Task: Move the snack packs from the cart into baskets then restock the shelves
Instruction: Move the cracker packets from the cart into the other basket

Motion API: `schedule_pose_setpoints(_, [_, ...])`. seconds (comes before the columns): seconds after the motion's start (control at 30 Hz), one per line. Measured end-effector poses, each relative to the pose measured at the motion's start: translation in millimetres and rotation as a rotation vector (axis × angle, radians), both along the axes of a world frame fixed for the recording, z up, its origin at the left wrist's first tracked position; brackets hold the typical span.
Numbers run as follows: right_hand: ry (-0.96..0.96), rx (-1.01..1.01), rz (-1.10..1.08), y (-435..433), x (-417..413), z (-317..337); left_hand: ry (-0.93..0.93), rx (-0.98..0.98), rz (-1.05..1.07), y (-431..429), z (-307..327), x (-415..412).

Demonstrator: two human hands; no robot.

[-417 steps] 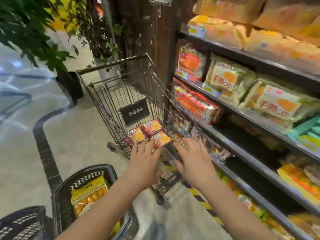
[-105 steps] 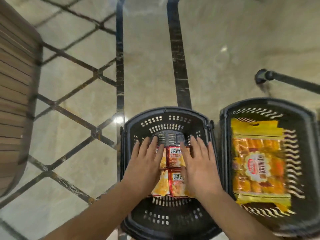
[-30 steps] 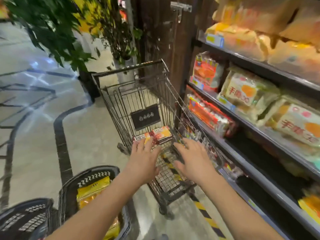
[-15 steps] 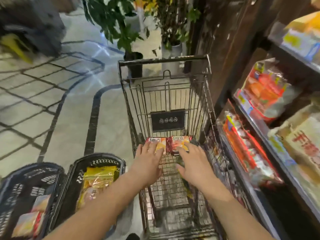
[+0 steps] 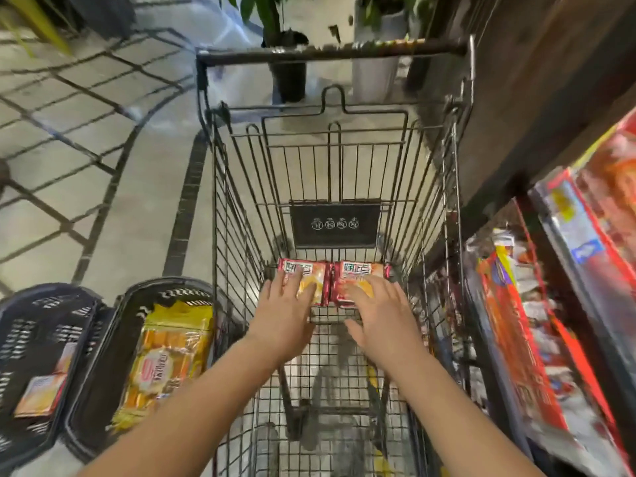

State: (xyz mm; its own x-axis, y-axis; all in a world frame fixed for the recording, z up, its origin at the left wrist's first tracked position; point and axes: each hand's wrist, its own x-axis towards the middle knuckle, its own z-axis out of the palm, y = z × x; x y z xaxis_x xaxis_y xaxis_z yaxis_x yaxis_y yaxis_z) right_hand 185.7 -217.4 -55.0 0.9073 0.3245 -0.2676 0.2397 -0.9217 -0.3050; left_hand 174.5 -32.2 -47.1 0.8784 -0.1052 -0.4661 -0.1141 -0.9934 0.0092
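left hand (image 5: 285,316), right hand (image 5: 380,321) half covering snack packs (image 5: 310,271), shelves (image 5: 575,241) blurred

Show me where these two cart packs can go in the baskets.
Far-left basket: bare floor beyond the small pack, toward the far rim. Neighbouring basket: crowded, a big yellow pack fills most of it.
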Motion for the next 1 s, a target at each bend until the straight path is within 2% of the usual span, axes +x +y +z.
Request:
schedule_pose_setpoints(0.27, [0.087,-0.030,-0.030,4,39,-88,0.061,0.020,0.021,-2,-98,36])
schedule_pose_setpoints(0.57, [0.162,-0.047,-0.072,17,57,-150,0.072,-0.010,0.107,12,-159,64])
schedule_pose_setpoints(0.67, [0.168,-0.055,-0.057,16,62,-158,0.075,-0.071,0.256,16,-174,78])
schedule_pose_setpoints(0.77, [0.158,-0.043,-0.053,12,67,-163,0.078,-0.210,0.573,23,-193,92])
schedule_pose_setpoints(0.83, [0.153,-0.040,-0.070,7,70,-168,0.069,-0.271,0.705,30,-209,98])
schedule_pose_setpoints(0.9, [0.165,-0.021,-0.127,0,74,-173,0.083,-0.333,0.756,37,-222,101])
schedule_pose_setpoints(1.0, [0.184,-0.010,-0.228,-11,82,-183,0.083,-0.334,0.724,44,-233,101])
